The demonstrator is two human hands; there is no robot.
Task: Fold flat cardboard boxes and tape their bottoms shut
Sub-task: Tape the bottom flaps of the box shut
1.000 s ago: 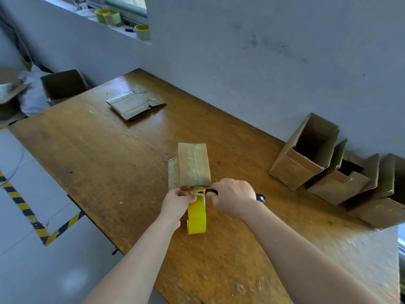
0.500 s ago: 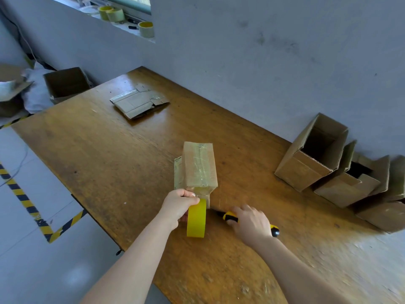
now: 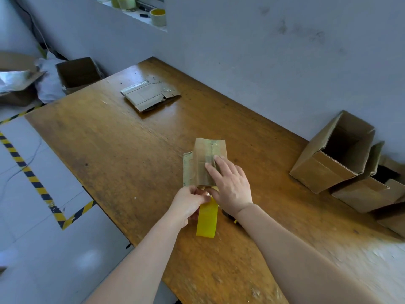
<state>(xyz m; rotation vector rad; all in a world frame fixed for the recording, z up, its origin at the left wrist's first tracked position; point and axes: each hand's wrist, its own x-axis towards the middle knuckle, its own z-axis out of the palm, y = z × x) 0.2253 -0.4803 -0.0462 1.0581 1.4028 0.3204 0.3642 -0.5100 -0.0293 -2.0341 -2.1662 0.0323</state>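
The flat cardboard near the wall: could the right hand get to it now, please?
Probably yes, with a lean: the right hand lies open on the box, holding nothing, and only bare table lies between it and the flat cardboard.

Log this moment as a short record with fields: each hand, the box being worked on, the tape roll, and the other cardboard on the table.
left hand: grips the top of the yellow tape roll
right hand: straight fingers press the taped seam of the small brown cardboard box
box state: flaps closed, taped face up, on the brown wooden table
flat stock: stack of flattened cardboard boxes, far side of the table
finished: open folded cardboard boxes, on their sides at the right, by the wall
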